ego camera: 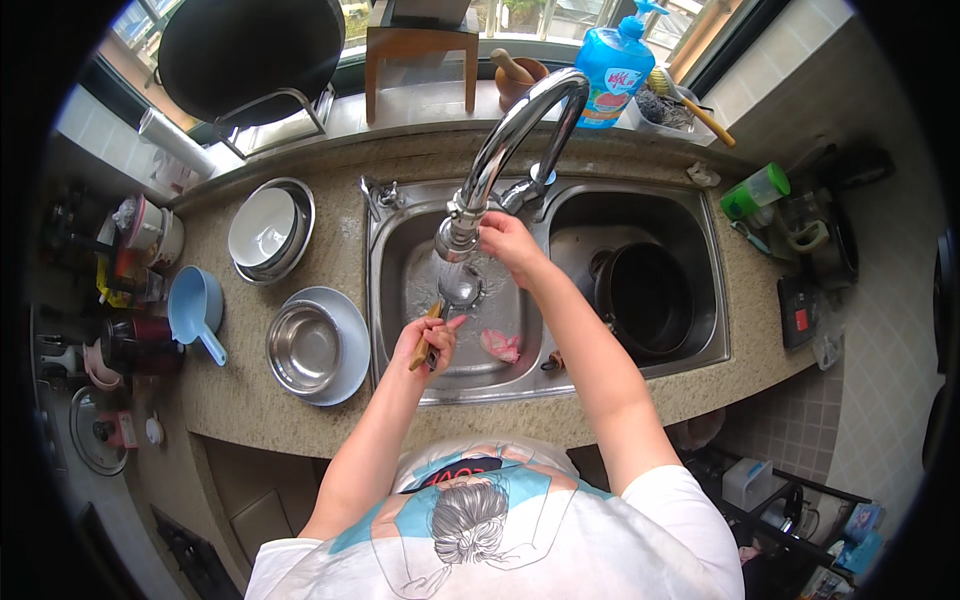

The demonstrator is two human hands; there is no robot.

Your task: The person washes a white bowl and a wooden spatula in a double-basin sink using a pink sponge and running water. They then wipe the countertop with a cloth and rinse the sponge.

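Note:
My left hand (pixel 429 345) is closed around utensil handles, one of them wooden (pixel 424 346), over the left basin (pixel 487 371) of a steel double sink. A metal ladle or spoon head (pixel 459 285) extends from them beneath the running water. My right hand (pixel 510 244) is raised beside the spout head (pixel 457 236) of the chrome faucet; its fingertips are partly hidden, so whether they touch or grip it cannot be told. A wet pink-and-white cloth (pixel 500 346) lies on the basin floor. The right basin holds a dark pan (pixel 649 296).
Left of the sink stand nested bowls (pixel 262 229), a steel bowl (pixel 304 349) on a pale blue plate (pixel 356 352), and a blue dipper (pixel 195 304). Blue detergent (pixel 611 75) and a scrubber tub (pixel 667 112) stand behind. A green-lidded container (pixel 754 191) lies at right.

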